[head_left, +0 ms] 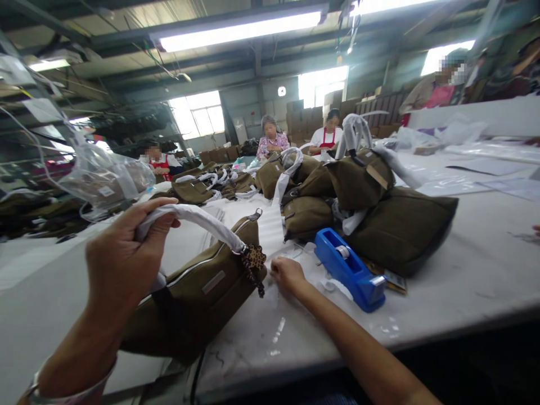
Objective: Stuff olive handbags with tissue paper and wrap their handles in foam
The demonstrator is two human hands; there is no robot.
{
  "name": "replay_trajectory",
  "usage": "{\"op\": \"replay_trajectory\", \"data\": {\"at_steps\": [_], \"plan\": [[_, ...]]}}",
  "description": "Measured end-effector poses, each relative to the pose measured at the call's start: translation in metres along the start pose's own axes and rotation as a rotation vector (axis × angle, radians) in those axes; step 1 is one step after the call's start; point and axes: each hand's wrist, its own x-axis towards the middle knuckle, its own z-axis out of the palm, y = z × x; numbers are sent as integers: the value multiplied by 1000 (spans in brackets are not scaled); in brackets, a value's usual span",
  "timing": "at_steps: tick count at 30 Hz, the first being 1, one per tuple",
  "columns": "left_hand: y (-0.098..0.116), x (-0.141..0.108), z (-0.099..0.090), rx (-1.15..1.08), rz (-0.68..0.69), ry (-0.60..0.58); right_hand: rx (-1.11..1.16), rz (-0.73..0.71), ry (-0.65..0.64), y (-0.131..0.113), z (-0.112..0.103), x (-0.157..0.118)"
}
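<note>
My left hand (126,253) is wrapped round the white-wrapped handle (202,218) of an olive-green handbag (198,318). The bag leans at a tilt on the table, its silver zip along the top and a small label plate on its side. A leopard-print flower charm (255,257) hangs at the handle's right end. Close to the bag's right end, my right hand (288,274) is closed with its fingers curled. What it grips, if anything, is hidden. Just right of that hand sits a blue tape dispenser (350,270).
Behind the dispenser, several olive bags (358,180) are piled, with one large bag (400,228) lying flat. More bags (194,191) lie farther back on the white table (476,259). Clear plastic bags (105,174) hang at left. Several people in aprons work across the table.
</note>
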Motion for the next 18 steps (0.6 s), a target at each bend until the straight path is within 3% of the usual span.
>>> {"op": "replay_trajectory", "data": {"at_steps": [6, 11, 15, 18], "plan": [[-4, 1, 1, 27, -23, 6, 251, 54, 125, 13, -18, -11], [1, -1, 7, -7, -13, -3, 674, 46, 242, 21, -39, -25], [7, -5, 20, -71, -22, -76, 999, 11, 239, 12, -59, -56], [11, -10, 35, -180, 12, -107, 1312, 14, 138, 0, -72, -84]]}}
